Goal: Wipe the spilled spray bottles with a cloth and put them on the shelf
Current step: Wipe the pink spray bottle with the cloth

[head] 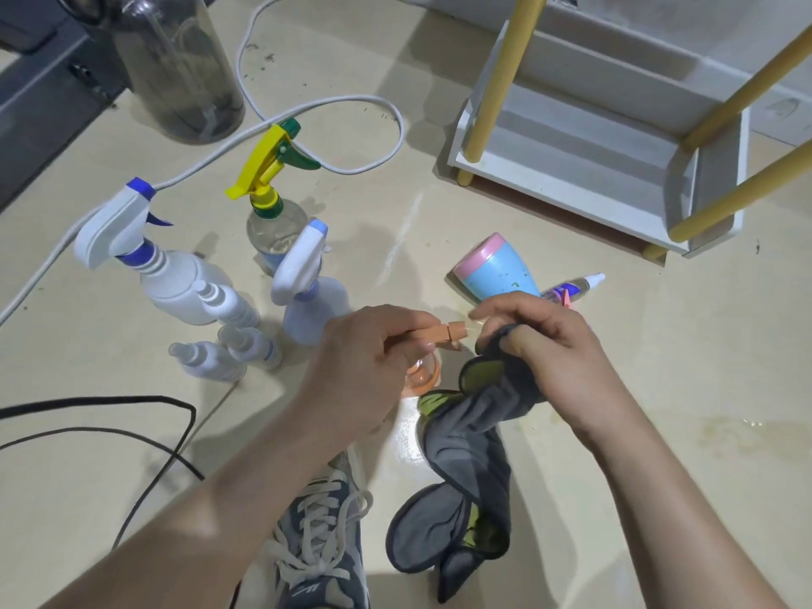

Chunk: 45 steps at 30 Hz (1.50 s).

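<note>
Orange spray bottle (424,371) gripped in curled left hand (369,367), mid-scene, nozzle (446,334) pointing right. Grey cloth (465,468) pinched in right hand (545,345), bunched just beside nozzle, rest hanging near. Upright on floor (659,389) to left: white bottle with blue trigger (175,279), yellow-trigger bottle (272,204), pale blue-capped bottle (312,301). Blue cup with pink rim (501,274) on its side just beyond hands. White shelf (571,169) far right, well apart.

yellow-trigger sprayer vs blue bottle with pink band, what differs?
Pose: the yellow-trigger sprayer stands upright; the blue bottle lies on its side. Body: the sprayer's is clear; the blue bottle's is opaque. Head: the sprayer has a yellow-green trigger; the blue bottle shows none, one end hidden by the right hand. Both are on the floor, off the shelf.
</note>
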### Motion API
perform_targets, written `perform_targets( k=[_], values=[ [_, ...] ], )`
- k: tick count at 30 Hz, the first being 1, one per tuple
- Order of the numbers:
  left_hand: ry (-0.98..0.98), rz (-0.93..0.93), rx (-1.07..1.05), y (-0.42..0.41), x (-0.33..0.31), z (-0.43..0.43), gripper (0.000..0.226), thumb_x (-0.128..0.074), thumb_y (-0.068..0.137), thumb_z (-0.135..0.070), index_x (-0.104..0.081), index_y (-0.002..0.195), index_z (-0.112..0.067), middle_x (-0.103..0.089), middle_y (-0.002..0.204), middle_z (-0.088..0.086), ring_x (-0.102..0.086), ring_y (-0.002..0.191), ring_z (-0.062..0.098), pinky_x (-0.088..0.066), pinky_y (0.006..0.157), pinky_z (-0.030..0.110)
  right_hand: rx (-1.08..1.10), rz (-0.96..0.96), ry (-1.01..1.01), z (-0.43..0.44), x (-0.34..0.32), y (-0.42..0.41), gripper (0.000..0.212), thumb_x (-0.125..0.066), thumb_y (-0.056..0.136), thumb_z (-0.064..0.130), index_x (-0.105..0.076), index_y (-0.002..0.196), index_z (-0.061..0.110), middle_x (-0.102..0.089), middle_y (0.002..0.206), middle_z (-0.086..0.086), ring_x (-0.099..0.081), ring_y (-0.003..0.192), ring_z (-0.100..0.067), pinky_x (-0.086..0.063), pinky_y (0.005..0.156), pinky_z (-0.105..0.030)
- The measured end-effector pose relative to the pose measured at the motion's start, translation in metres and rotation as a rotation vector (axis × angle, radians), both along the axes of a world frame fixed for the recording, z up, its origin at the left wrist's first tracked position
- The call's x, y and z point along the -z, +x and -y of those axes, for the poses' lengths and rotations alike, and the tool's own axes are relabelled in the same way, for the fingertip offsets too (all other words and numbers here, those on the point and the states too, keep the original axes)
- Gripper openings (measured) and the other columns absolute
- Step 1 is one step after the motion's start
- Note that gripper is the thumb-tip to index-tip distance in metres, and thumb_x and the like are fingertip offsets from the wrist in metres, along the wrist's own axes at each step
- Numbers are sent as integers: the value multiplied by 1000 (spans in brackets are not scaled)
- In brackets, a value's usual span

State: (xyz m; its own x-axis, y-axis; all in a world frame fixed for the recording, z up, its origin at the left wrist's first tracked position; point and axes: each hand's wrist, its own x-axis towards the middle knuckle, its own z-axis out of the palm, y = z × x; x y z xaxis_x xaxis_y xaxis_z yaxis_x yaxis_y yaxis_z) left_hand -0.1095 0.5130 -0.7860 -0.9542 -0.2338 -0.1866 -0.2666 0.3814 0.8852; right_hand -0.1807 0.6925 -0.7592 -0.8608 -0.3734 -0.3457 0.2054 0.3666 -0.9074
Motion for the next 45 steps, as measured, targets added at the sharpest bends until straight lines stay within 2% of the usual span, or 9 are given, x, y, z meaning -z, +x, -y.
perform_targets(
  k=[5, 9, 12, 18, 26, 30, 34, 37, 45],
  values=[
    [-3, -15, 41, 0, -3, -3, 32, -64, 83, -24, -58, 98, -53, -69, 92, -22, -65, 87, 3, -53, 85, 31, -161, -242, 176, 9, 8, 6, 6, -67, 93, 23, -73, 93, 23, -73, 82, 4, -68, 82, -15, -56, 80, -41],
    [-91, -67, 79, -1, -3, -5, 38, -58, 81, -30, -53, 114, -48, -64, 102, -23, -62, 88, 6, -50, 83, 30, -251, -518, 466, 17, 9, 8, 32, -40, 99, 42, -57, 83, 20, -63, 75, 3, -59, 73, -23, -48, 63, -41],
    [-123, -83, 119, 1, -1, -8, 23, -59, 82, -28, -72, 100, -31, -70, 86, -12, -61, 84, 8, -48, 79, 28, -224, -528, 684, 25, 11, 9, 42, -32, 99, 47, -39, 68, 19, -50, 62, -1, -49, 66, -31, -41, 57, -39],
    [-79, -78, 6, 2, 0, -1, 29, -60, 81, -31, -62, 108, -41, -71, 85, -12, -66, 83, 10, -53, 78, 37, 39, 4, -23, 20, 7, 8, 7, -67, 92, 19, -68, 93, 12, -70, 83, 0, -61, 74, -6, -46, 69, -21],
    [-291, -211, 110, 3, 3, -2, 20, -60, 86, -25, -72, 102, -27, -71, 85, -9, -61, 81, 17, -47, 73, 36, -150, -364, 285, 27, 14, 5, 23, -49, 100, 12, -51, 79, 20, -48, 65, 8, -45, 64, -6, -33, 57, -18],
    [-370, -285, 140, 9, 7, -5, 22, -61, 88, -22, -72, 106, -21, -72, 93, -9, -58, 83, 14, -43, 73, 27, -194, -292, 340, 21, 30, 7, 32, -47, 99, 9, -52, 73, 28, -54, 66, 9, -50, 66, -4, -37, 61, -22],
    [-392, -267, 155, 6, 6, -3, 22, -56, 93, -30, -71, 107, -23, -71, 90, -9, -58, 81, 17, -40, 71, 30, 53, -185, 175, 13, 23, 14, 41, -40, 104, 38, -57, 81, 9, -56, 71, -6, -49, 66, -10, -40, 63, -24],
    [-391, -237, 152, 6, 5, -4, 20, -56, 92, -26, -70, 106, -24, -69, 89, -10, -56, 79, 15, -40, 70, 29, -89, -183, 349, 21, 20, 15, 49, -42, 98, 51, -53, 69, 14, -46, 56, 9, -42, 58, -9, -36, 57, -28],
    [-253, -142, 90, 5, 2, -2, 23, -57, 89, -29, -71, 108, -32, -72, 89, -10, -64, 83, 13, -51, 74, 37, -229, -339, 229, 18, 17, 8, 8, -56, 98, 17, -63, 100, 17, -63, 87, 0, -56, 84, -10, -44, 74, -23]
  ],
)
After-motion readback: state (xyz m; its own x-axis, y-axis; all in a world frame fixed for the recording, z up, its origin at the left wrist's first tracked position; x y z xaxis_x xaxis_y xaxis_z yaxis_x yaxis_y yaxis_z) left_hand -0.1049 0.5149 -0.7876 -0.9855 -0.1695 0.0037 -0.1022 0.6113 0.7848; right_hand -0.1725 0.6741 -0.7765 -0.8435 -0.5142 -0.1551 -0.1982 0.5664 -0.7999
